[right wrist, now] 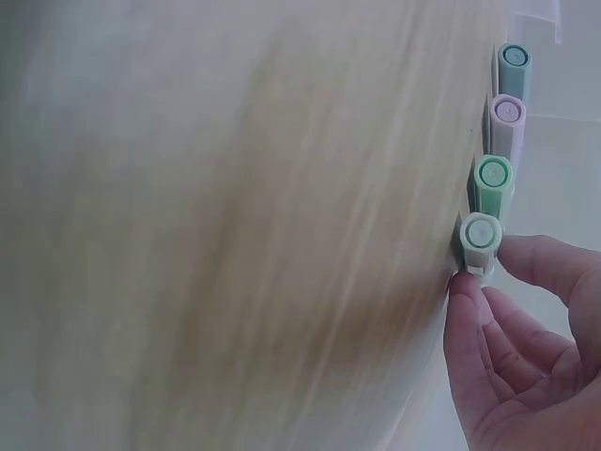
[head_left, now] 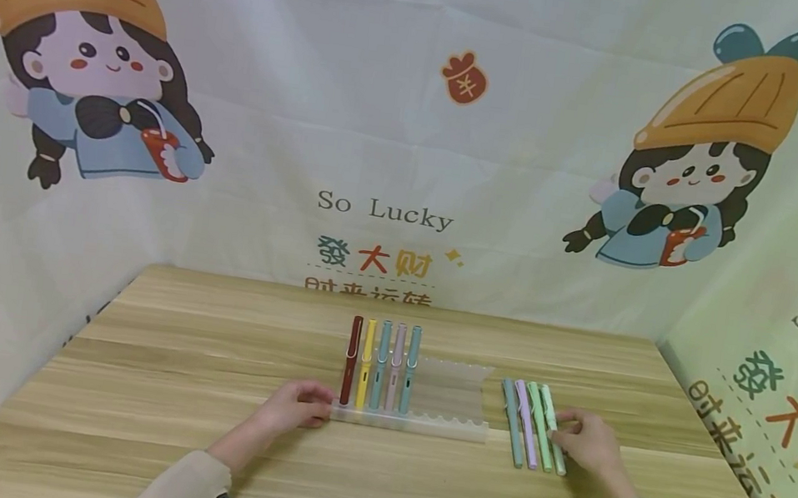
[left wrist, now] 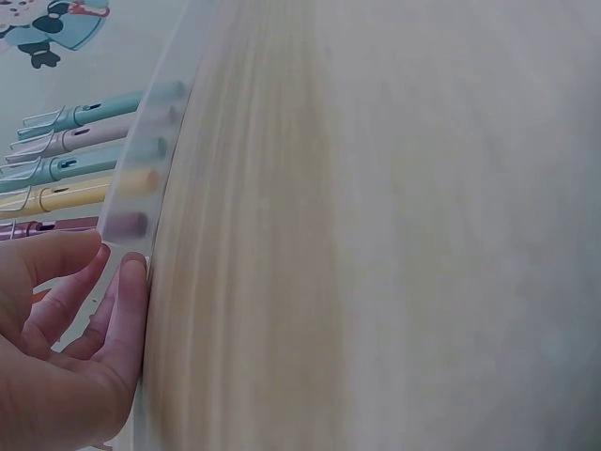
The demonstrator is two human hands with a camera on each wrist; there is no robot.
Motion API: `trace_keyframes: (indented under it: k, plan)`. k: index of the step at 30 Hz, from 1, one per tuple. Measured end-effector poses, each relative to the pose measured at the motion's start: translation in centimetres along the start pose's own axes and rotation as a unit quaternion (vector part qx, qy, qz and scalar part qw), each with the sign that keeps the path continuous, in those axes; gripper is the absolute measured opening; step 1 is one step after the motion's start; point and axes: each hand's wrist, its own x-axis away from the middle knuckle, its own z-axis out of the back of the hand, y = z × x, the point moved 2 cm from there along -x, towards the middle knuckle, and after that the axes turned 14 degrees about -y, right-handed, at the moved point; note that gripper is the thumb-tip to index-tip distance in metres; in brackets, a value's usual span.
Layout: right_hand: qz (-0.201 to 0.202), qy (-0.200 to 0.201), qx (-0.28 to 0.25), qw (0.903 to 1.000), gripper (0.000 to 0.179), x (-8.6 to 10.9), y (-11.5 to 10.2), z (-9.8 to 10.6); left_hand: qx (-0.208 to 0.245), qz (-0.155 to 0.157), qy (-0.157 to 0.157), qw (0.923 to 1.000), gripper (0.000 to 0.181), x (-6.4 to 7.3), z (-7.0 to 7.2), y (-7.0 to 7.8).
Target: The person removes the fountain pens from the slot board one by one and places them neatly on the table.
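Observation:
My left hand (head_left: 299, 404) holds the left end of a clear plastic pen rack (head_left: 451, 428), thumb and fingertips at its corner in the left wrist view. Five slots' worth of capped pens would be too exact; several pens stand in a row on its left part: a dark red pen (head_left: 351, 360), a yellow pen (left wrist: 75, 194), a pink one and two blue-green ones. To the right of the rack, my right hand (head_left: 589, 444) pinches a pale mint pen (right wrist: 482, 232) between thumb and fingers. Beside it lie a green pen (right wrist: 493, 178), a lilac pen (head_left: 526, 424) and a grey-blue pen (head_left: 512, 422).
The wooden table (head_left: 205, 341) carries the rack and the loose pens. Behind and along the sides hangs a pale printed cloth (head_left: 297, 101) with cartoon figures and lettering. The rack's notched right part bears no pens.

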Motion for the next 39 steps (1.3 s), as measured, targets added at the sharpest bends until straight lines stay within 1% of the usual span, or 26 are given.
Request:
trace_keyframes:
  k: [3, 6, 9, 13, 16, 20, 28, 31, 35, 39]
  plan:
    - [0.000, 0.000, -0.014, 0.9999, 0.033, 0.3, -0.1, 0.1, -0.002, 0.000, -0.002, 1.0000, 0.022, 0.0, 0.0, 0.0]
    - [-0.021, 0.001, -0.029, 0.9994, 0.033, 0.7, -0.7, 0.3, -0.004, 0.002, -0.003, 1.0000, 0.021, -0.1, 0.1, 0.0]
    - [-0.023, 0.013, -0.037, 0.9989, 0.032, 1.2, -1.5, 0.6, -0.005, 0.004, -0.005, 1.0000, 0.021, -0.2, 0.1, -0.1]
    - [0.001, 0.029, -0.042, 0.9987, 0.032, 1.3, -2.7, 1.0, -0.002, 0.003, -0.004, 1.0000, 0.021, -0.2, 0.1, 0.0]
    - [0.024, 0.031, -0.042, 0.9983, 0.030, 1.3, -3.6, 0.9, 0.001, 0.002, -0.003, 1.0000, 0.021, -0.1, 0.1, 0.0]
    - [0.046, 0.021, -0.050, 0.9974, 0.028, 1.1, -4.6, 0.1, 0.001, 0.001, -0.004, 1.0000, 0.022, -0.1, 0.1, 0.0]
    - [0.059, -0.005, -0.059, 0.9965, 0.025, 0.4, -5.8, -2.1, 0.014, 0.002, -0.011, 0.9998, 0.023, 0.0, 0.1, -0.1]
    - [0.066, -0.006, -0.079, 0.9946, 0.025, 0.1, -6.5, -2.8, 0.015, -0.002, -0.012, 0.9998, 0.023, 0.0, 0.0, -0.1]
    - [0.074, 0.000, -0.085, 0.9937, 0.024, -0.4, -7.4, -3.6, 0.013, -0.005, -0.011, 0.9998, 0.022, 0.0, 0.0, 0.0]
    - [0.084, -0.010, -0.114, 0.9898, 0.023, -1.1, -8.2, -4.4, 0.012, -0.005, -0.010, 0.9999, 0.022, 0.1, 0.0, 0.0]
